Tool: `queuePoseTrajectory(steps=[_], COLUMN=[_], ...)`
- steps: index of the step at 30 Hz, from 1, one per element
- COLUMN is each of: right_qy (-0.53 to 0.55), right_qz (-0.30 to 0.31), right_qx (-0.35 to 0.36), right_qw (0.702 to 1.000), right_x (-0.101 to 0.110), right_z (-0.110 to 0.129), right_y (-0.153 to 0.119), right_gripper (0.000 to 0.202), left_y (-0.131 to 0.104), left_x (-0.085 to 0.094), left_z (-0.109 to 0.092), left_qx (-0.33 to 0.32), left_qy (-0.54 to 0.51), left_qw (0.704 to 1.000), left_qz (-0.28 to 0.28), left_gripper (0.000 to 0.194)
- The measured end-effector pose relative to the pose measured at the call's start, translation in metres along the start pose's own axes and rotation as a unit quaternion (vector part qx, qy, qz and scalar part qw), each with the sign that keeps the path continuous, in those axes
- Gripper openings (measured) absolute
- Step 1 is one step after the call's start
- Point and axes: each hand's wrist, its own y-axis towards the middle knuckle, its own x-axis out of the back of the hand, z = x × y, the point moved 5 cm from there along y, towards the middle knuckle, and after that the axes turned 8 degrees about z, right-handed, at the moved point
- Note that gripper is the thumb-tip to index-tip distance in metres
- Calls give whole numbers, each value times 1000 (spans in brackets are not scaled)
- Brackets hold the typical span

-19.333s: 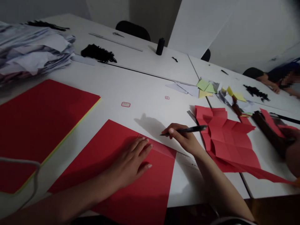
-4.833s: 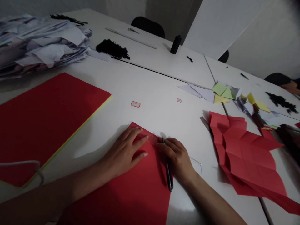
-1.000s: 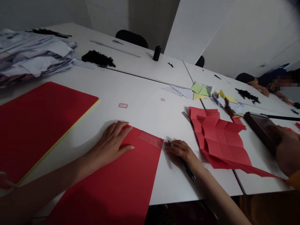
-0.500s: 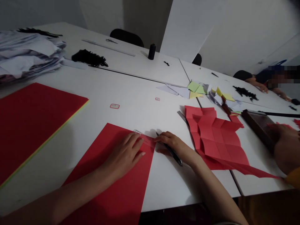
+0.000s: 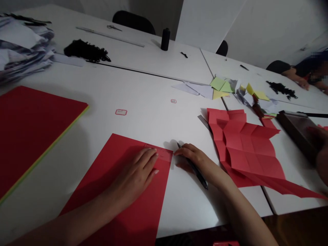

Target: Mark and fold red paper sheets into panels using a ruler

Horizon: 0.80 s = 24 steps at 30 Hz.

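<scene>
A red sheet of paper [image 5: 133, 208] lies at an angle on the table before me. My left hand [image 5: 139, 171] rests on it, palm down and fingers stretched out, over a clear rectangular piece [image 5: 164, 155], perhaps a small ruler, at the sheet's far right corner. Part of that piece is hidden beneath the fingers. In my right hand [image 5: 196, 159] is a black pen [image 5: 196, 170], its tip pointing away from me and raised off the paper. The right fingertips are close to the sheet's corner; whether they touch it I cannot tell.
Left lies a stack of red sheets [image 5: 33, 126] with yellow-green edges. A creased red paper [image 5: 249, 147] lies right, near a dark box [image 5: 297, 133] and a co-worker's hand [image 5: 323, 157]. Farther back are black cord bundles [image 5: 85, 50], a black spool [image 5: 165, 39] and paper scraps [image 5: 222, 85].
The clear piece now lies flat along the sheet's far edge; before, its end stuck up at a slant near my left fingers. The co-worker's hand at right has shifted, and my view has turned slightly.
</scene>
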Motion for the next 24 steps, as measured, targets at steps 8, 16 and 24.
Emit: queuePoseTrajectory(steps=[8,16,24], right_qy=[5,35,43], right_qz=[4,4,1], right_qx=[-24,-38,-38], right_qw=[1000,999,998], right_x=[4,5,6], right_z=[-3,-8,-11], right_y=[-2,-4,-4], right_gripper=[26,26,26], left_y=[0,1,1], left_x=[-7,-6,-4], left_z=[1,3,2], left_qx=[-2,-12,-12], left_qy=[-13,-51,-49], left_qw=[1000,999,999], left_qz=[27,2,18], left_gripper=[37,34,35])
